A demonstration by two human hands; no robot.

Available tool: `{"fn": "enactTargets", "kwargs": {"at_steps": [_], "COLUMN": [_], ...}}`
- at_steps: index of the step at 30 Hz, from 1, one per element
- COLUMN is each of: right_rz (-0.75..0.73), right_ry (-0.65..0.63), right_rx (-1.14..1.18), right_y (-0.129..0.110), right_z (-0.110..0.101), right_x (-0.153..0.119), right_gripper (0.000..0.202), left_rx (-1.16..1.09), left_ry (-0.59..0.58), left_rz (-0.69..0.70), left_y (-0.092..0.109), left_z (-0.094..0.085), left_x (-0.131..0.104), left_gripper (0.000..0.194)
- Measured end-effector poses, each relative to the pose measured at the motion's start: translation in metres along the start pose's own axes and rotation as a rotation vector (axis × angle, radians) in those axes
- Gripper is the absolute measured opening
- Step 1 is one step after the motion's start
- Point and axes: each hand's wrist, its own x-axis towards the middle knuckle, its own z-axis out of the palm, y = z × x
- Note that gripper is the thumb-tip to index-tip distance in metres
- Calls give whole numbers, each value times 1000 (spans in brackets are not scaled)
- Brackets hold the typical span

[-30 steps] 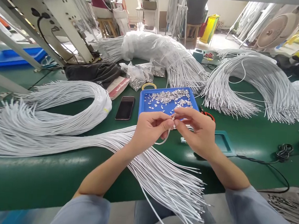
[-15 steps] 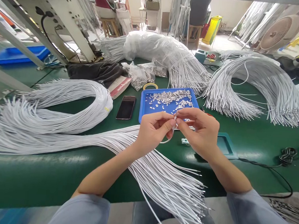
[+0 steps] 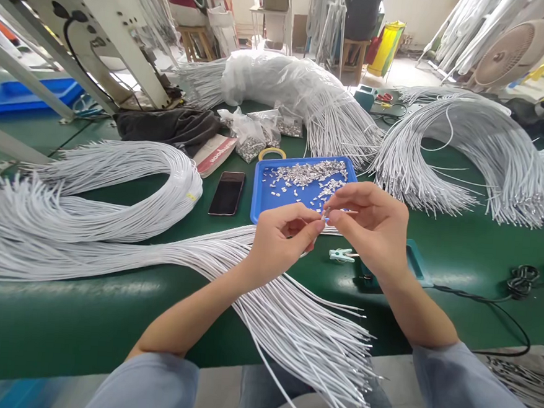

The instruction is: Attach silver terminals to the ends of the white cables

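Observation:
My left hand (image 3: 278,245) is closed in a pinch on the end of a white cable, whose length is mostly hidden by the fingers. Close against it, my right hand (image 3: 371,229) pinches a small silvery metal piece (image 3: 326,213) with thumb and index finger, right at the cable end. Just beyond both hands lies a blue tray (image 3: 263,198) holding many small metal pieces (image 3: 309,173). Below my left forearm a bundle of white cables (image 3: 301,318) fans out toward the table's front edge.
A phone (image 3: 227,193) lies left of the tray, with a roll of yellow tape (image 3: 272,154) and bags of metal parts (image 3: 253,142) behind. Coiled cable bundles (image 3: 184,188) spread left, more (image 3: 472,137) right. A pale clip (image 3: 342,255) and teal device (image 3: 414,260) sit near my right hand.
My right hand has shifted slightly right and up, and its fingers sit a little apart from the left fingertips. The left hand has moved slightly right. The pale clip shows more fully.

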Motion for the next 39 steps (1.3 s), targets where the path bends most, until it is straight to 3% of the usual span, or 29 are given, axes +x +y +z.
{"fn": "enactTargets", "kwargs": {"at_steps": [7, 12, 18, 25, 29, 34, 39], "right_rz": [36, 21, -81, -87, -64, -8, 0], "right_ry": [-33, -97, -123, -123, -14, -106, -142], "right_rx": [12, 72, -51, -193, -106, -23, -28], "right_y": [0, 4, 6, 3, 4, 3, 2], "right_z": [2, 1, 3, -4, -6, -3, -4], "right_x": [2, 1, -2, -3, 0, 3, 3], "right_gripper": [22, 22, 23, 25, 20, 23, 25], "left_rx": [24, 77, -37, -90, -134, -154, -125], "left_ry": [21, 52, 82, 112, 34, -109, -149], "left_rz": [38, 141, -2, -8, -45, -123, -119], "left_y": [-5, -7, -4, -6, -6, -5, -2], "left_z": [2, 4, 4, 0, -6, -9, -8], "left_x": [-2, -2, 0, 1, 3, 4, 4], "left_gripper": [14, 7, 18, 12, 12, 19, 26]}}
